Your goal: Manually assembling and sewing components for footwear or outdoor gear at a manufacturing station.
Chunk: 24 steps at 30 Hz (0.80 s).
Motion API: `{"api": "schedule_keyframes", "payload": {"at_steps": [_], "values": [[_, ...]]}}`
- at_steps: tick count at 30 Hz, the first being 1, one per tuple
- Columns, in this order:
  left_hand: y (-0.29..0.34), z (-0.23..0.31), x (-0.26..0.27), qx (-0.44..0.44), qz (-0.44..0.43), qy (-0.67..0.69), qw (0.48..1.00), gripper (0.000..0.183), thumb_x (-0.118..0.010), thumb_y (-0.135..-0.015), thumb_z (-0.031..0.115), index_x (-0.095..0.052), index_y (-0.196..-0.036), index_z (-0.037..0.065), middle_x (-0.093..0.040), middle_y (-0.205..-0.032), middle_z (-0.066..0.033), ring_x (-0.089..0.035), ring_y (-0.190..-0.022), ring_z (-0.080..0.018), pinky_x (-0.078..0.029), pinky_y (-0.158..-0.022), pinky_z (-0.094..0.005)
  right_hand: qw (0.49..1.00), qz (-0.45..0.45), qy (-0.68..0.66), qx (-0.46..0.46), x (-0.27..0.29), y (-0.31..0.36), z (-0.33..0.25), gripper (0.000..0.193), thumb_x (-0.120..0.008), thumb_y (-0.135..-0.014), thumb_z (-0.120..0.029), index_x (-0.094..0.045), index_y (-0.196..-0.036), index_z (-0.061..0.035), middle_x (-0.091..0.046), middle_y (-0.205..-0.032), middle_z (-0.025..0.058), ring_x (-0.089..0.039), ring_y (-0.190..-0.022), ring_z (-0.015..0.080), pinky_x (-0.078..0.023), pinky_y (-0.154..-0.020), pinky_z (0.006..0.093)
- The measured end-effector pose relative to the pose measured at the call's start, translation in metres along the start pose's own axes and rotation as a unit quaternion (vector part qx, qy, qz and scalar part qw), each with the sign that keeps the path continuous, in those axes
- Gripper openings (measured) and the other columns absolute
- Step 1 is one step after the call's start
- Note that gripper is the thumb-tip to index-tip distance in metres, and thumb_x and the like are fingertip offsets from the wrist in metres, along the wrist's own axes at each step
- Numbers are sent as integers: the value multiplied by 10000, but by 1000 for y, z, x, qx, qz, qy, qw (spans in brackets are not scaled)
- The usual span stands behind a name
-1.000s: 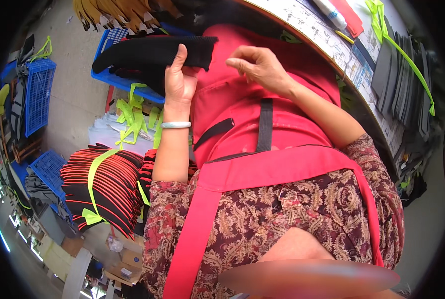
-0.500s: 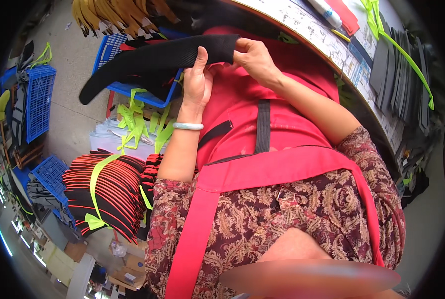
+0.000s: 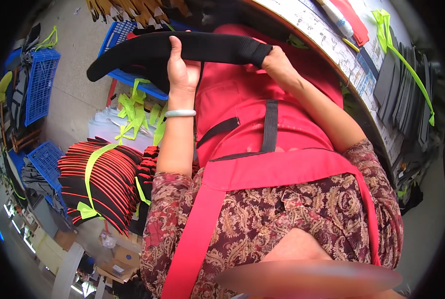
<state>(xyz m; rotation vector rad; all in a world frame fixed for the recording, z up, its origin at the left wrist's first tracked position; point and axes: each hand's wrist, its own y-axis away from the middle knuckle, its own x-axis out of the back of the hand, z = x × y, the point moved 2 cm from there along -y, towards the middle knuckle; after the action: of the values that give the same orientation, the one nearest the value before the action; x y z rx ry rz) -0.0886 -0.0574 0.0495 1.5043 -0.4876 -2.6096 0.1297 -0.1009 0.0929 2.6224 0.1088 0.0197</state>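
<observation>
A long black knitted sleeve (image 3: 215,47) stretches across above my lap, a flat tube with a rounded left end. My left hand (image 3: 182,72) supports its middle from below, thumb in front and most fingers hidden behind the fabric. At the ribbed right end, my right hand (image 3: 281,65) pinches the edge; its fingertips are partly out of sight. Below the sleeve lies my red apron (image 3: 237,99). Behind the sleeve's left part stands a blue plastic basket (image 3: 113,42) with more dark fabric in it.
A worktable (image 3: 327,50) on the right holds a stack of dark flat pieces (image 3: 407,89) with a yellow-green tie. At left lie a tied bundle of black-and-orange pieces (image 3: 100,182), yellow-green strips (image 3: 135,112) and another blue basket (image 3: 42,87). Tan-and-dark pieces (image 3: 127,10) hang at the top.
My right hand has moved right and slightly down with the ribbed end. My left hand has shifted left along the sleeve, which now lies more level.
</observation>
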Motion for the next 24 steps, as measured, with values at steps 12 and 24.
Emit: {"api": "schedule_keyframes", "payload": {"at_steps": [12, 24], "values": [[-47, 107, 122, -101, 163, -16, 981, 338, -580, -925, 319, -627, -1048, 8, -671, -1028, -149, -655, -962, -312, -547, -863, -444, 995, 11, -36, 95, -9, 15, -3, 230, -657, -830, -62, -668, -1043, 25, -655, -988, 39, -574, -793, 63, -474, -706, 210], [-33, 88, 128, -81, 207, -27, 975, 397, -571, -925, 348, -592, -1101, -7, -636, -1132, -163, -606, -1064, -332, -493, -935, -483, 991, -21, 83, 99, -10, 25, -8, 167, -626, -814, -99, -686, -912, 23, -638, -781, 20, -531, -656, 52, -446, -603, 217]]}}
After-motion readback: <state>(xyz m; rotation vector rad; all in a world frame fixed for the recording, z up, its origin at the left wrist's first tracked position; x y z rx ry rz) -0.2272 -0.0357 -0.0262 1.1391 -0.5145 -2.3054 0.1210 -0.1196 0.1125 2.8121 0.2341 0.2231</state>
